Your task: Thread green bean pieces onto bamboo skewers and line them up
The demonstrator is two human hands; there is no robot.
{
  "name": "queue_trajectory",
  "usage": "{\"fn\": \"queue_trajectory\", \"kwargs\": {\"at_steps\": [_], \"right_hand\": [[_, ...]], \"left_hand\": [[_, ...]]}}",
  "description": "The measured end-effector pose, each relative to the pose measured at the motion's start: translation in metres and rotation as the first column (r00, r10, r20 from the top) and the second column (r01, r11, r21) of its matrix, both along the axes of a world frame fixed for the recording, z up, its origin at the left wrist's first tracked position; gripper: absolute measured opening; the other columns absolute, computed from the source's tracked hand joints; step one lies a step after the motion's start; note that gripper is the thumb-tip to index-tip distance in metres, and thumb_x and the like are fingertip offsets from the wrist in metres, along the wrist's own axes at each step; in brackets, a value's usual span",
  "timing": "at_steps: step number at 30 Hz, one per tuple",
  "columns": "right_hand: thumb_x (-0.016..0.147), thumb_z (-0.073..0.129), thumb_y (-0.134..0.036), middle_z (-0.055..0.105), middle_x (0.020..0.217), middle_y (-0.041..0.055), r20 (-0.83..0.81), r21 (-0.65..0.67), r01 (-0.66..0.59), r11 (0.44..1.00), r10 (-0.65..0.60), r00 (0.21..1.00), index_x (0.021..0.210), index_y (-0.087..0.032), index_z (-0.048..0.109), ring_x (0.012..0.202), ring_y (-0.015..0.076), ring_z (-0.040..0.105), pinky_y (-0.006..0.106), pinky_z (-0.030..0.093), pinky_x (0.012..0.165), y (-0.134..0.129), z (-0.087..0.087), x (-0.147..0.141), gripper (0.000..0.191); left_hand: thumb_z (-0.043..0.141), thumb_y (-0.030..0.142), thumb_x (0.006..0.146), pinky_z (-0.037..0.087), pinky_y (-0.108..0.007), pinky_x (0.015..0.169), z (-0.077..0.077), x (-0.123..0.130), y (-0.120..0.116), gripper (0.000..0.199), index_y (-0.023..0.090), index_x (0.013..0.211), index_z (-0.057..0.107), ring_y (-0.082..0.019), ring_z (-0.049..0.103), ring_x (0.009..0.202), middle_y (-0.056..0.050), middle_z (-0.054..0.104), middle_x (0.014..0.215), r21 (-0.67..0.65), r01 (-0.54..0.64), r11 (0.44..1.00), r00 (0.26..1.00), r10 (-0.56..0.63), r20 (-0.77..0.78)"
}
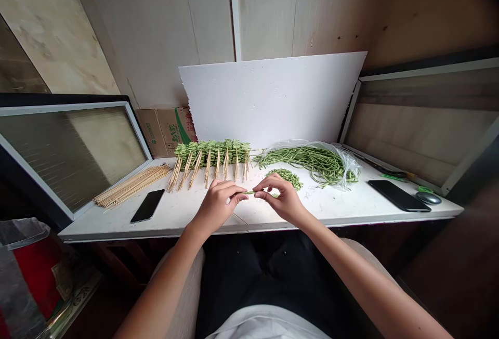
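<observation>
Nearest the camera, the person's dark trousers (pixel 253 276) fill the lap below the front edge of the white worktop (pixel 343 206). Both forearms reach forward over that edge. The left hand (pixel 216 205) and right hand (pixel 281 199) are both closed in a pinch on a thin length of yard-long bean (pixel 253 192), which lies roughly level between them, just above the worktop. Its right end passes through the right fingertips (pixel 262 194).

Just beyond the right hand lies a small heap of cut green bean pieces (pixel 284 178). To the left, a black smartphone (pixel 148 206) lies on the worktop near a bundle of bare bamboo skewers (pixel 132 185). Farther back, a row of skewers threaded with folded green beans (pixel 212 153) lies side by side, with the bare skewer ends pointing toward the person. To its right, a clear plastic bag (pixel 343 166) holds long, uncut beans (pixel 307 158), some spilling from its mouth. On the right, a second black smartphone (pixel 399 195) lies near a grey computer mouse (pixel 428 198) and green-handled scissors (pixel 393 175).

At the back, a white foam board (pixel 268 100) leans against the wall, beside a cardboard box (pixel 163 131).
</observation>
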State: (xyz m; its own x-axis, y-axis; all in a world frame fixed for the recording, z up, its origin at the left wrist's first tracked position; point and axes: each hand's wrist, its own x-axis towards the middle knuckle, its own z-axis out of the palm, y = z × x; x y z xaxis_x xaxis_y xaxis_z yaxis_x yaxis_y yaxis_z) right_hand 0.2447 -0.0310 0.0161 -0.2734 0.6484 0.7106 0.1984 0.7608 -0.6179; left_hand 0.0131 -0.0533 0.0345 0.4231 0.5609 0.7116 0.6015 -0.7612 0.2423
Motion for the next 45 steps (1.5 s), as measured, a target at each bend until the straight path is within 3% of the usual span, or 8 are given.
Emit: {"fn": "queue_trajectory", "kwargs": {"at_steps": [7, 14, 23, 29, 32, 36, 41, 45], "right_hand": [[0.093, 0.076, -0.046, 0.072, 0.086, 0.0065, 0.041, 0.035, -0.015, 0.999, 0.014, 0.999, 0.094, -0.027, 0.08, 0.084, 0.024, 0.057, 0.04, 0.047, 0.076, -0.009, 0.002, -0.009, 0.019], [0.102, 0.06, -0.026, 0.065, 0.087, 0.0054, 0.106, 0.081, 0.021, 0.996, -0.029, 0.994, 0.089, -0.024, 0.069, 0.086, 0.0239, 0.053, 0.044, 0.04, 0.087, -0.012, -0.004, -0.018, 0.016], [0.1, 0.066, -0.041, 0.064, 0.086, 0.0053, 0.056, -0.059, -0.214, 0.975, 0.217, 0.974, 0.082, -0.024, 0.07, 0.091, 0.024, 0.056, 0.042, 0.041, 0.091, -0.006, -0.003, -0.01, 0.025], [0.098, 0.068, -0.047, 0.068, 0.085, 0.0064, 0.092, -0.061, -0.256, 0.965, 0.261, 0.961, 0.079, -0.023, 0.074, 0.092, 0.0243, 0.06, 0.042, 0.045, 0.091, -0.01, 0.016, 0.004, 0.031], [0.092, 0.076, -0.048, 0.073, 0.085, 0.0065, 0.007, -0.01, -0.154, 0.988, 0.154, 0.988, 0.085, -0.025, 0.08, 0.09, 0.0244, 0.063, 0.04, 0.049, 0.085, -0.002, 0.02, 0.017, 0.024], [0.094, 0.072, -0.049, 0.077, 0.089, 0.0089, 0.057, -0.011, 0.123, 0.992, -0.123, 0.991, 0.092, -0.024, 0.083, 0.091, 0.026, 0.063, 0.038, 0.049, 0.076, 0.03, 0.0, 0.036, 0.027], [0.098, 0.063, -0.041, 0.077, 0.095, 0.012, 0.316, -0.06, 0.302, 0.951, -0.269, 0.91, 0.1, -0.022, 0.083, 0.093, 0.0306, 0.063, 0.042, 0.05, 0.077, 0.072, -0.053, 0.053, 0.028], [0.094, 0.064, -0.028, 0.078, 0.092, 0.0124, 0.392, 0.001, 0.398, 0.917, -0.367, 0.844, 0.088, -0.021, 0.082, 0.103, 0.0359, 0.06, 0.047, 0.049, 0.086, 0.083, -0.082, 0.056, 0.02]], "left_hand": [[0.07, 0.025, 0.098, 0.036, -0.037, 0.092, 0.005, 0.003, -0.006, 0.012, 0.022, 0.088, 0.075, -0.019, 0.068, 0.079, -0.001, 0.079, 0.085, 0.011, 0.005, 1.0, 1.0, -0.005, -0.02], [0.065, 0.023, 0.101, 0.032, -0.039, 0.098, -0.002, 0.004, -0.003, 0.02, 0.022, 0.083, 0.074, -0.019, 0.066, 0.08, -0.001, 0.078, 0.085, 0.018, 0.006, 1.0, 0.993, -0.004, -0.115], [0.058, 0.003, 0.095, 0.031, -0.041, 0.099, 0.002, 0.011, -0.01, 0.03, 0.022, 0.078, 0.073, -0.016, 0.068, 0.083, 0.002, 0.078, 0.079, 0.053, 0.131, 0.99, 0.985, -0.124, -0.121], [0.058, -0.001, 0.092, 0.031, -0.045, 0.101, 0.017, -0.024, -0.001, 0.031, 0.022, 0.08, 0.075, -0.018, 0.068, 0.082, 0.003, 0.078, 0.079, 0.193, -0.076, 0.978, 0.982, 0.107, -0.157], [0.065, 0.012, 0.096, 0.034, -0.045, 0.098, 0.029, -0.052, 0.002, 0.019, 0.023, 0.084, 0.075, -0.019, 0.069, 0.083, 0.0, 0.079, 0.086, 0.273, -0.222, 0.936, 0.968, 0.245, -0.054], [0.066, 0.021, 0.1, 0.036, -0.042, 0.094, 0.034, -0.06, 0.0, 0.012, 0.024, 0.093, 0.076, -0.018, 0.067, 0.08, 0.0, 0.078, 0.087, 0.342, -0.266, 0.901, 0.959, 0.284, -0.003], [0.058, 0.019, 0.104, 0.035, -0.04, 0.089, 0.02, -0.044, 0.007, 0.017, 0.022, 0.101, 0.074, -0.019, 0.065, 0.082, -0.001, 0.075, 0.09, 0.283, -0.246, 0.927, 0.961, 0.272, -0.057], [0.05, 0.017, 0.106, 0.034, -0.039, 0.086, 0.011, -0.039, 0.014, 0.023, 0.021, 0.105, 0.072, -0.022, 0.063, 0.09, -0.004, 0.071, 0.094, 0.223, -0.254, 0.941, 0.953, 0.283, -0.109]]}}
